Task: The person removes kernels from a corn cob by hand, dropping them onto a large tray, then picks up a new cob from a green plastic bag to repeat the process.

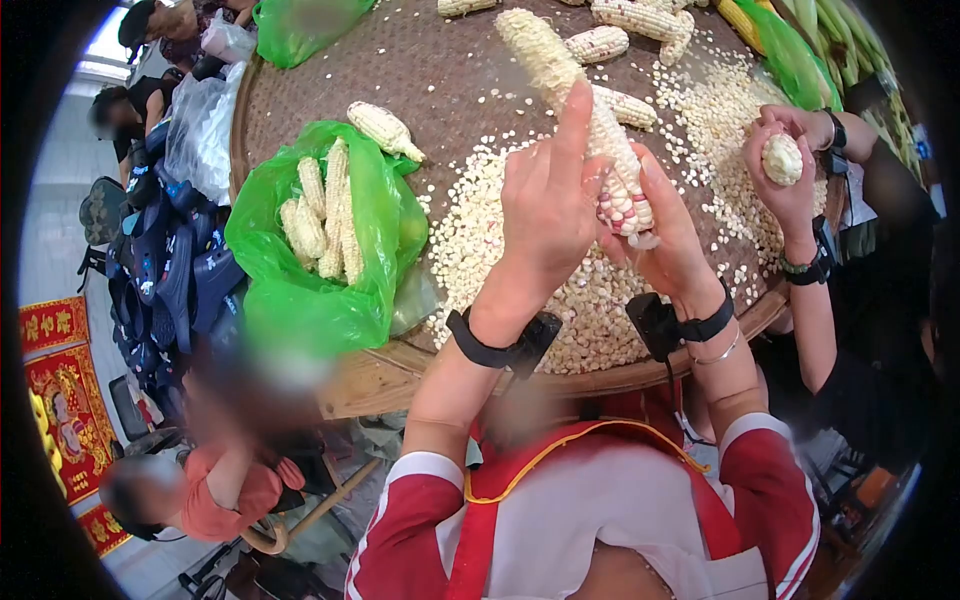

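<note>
An ear of corn [622, 170], with pale kernels and some red ones near its lower end, is gripped in my right hand [672, 225], thumb along its side. My left hand [545, 195] is closed against the ear's other side, its index finger stretched up along it and the other fingers curled. Above that fingertip, a bare cob [540, 55] runs up and away roughly in line with the ear; the finger hides where the two meet. Under both hands lies a heap of loose kernels [590, 320].
A green plastic bag [385, 210] holds several stripped cobs [345, 215]; an ear [385, 130] lies beside it. More ears [640, 18] sit at the back of the round woven tray [430, 60]. On the right, another person's hands [795, 200] hold a cob [782, 160]. Other people sit at left.
</note>
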### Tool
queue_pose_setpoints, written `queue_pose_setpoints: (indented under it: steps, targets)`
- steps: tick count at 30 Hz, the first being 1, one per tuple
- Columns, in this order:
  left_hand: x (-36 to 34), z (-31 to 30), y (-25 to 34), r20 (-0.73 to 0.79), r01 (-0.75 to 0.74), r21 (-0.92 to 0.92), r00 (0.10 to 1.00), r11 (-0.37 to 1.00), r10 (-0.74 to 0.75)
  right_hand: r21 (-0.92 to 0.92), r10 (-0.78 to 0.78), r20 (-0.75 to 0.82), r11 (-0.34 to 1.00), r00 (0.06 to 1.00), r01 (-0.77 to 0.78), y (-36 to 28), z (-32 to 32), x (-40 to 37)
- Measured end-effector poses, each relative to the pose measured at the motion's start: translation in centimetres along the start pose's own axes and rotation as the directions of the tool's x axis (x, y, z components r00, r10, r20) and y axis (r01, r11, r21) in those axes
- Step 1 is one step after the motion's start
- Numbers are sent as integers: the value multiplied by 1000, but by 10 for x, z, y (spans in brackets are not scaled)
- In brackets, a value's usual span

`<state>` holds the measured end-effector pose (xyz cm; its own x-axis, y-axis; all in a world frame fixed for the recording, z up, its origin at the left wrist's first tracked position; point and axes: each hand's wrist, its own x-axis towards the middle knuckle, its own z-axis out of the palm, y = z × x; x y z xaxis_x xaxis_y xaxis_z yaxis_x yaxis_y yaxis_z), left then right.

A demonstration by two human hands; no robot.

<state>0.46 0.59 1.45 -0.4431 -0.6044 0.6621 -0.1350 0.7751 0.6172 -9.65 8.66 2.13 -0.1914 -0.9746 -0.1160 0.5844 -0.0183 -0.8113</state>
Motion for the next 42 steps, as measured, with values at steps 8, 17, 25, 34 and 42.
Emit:
queue_pose_setpoints:
  steps: [8,17,25,34,42]
  targets:
    - [-1,-10,-11,-72,205,-279,970,938,-233,240,167,-18,958,986,-157,-5,-3,1]
    - [3,-12,10,185,295,-573,955,764,-230,170,88,5,982,996,-88,-1,-2,4]
    - [3,-7,16,269,398,-696,916,597,-297,-129,-87,9,988,996,87,-2,2,-1]
    - [3,-3,25,298,404,-730,914,552,-275,-67,-118,-75,991,990,113,-1,3,2]
    - [4,2,17,233,390,-685,918,616,-322,-250,-171,-17,955,985,162,1,-3,2]
